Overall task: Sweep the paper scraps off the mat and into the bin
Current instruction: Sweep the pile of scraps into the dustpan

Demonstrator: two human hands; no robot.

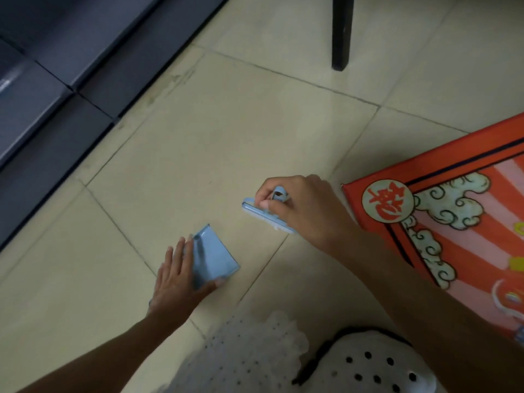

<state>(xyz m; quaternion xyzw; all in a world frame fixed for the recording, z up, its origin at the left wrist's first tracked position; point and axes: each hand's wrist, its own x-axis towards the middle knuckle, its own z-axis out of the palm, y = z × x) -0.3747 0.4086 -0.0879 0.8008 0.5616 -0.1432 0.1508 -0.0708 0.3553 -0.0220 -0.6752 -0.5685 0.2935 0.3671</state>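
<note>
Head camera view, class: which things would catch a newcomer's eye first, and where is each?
The bright red-and-pink patterned mat at the right edge stands out most against the pale tiled floor. Near the centre, the right hand grips a small light-blue brush, while the left hand holds a light-blue plastic dustpan lower left of it.

Beige tiled floor [226, 131]. Black furniture leg [341, 32] at top edge. White perforated shoe [377, 367] at bottom edge.
</note>
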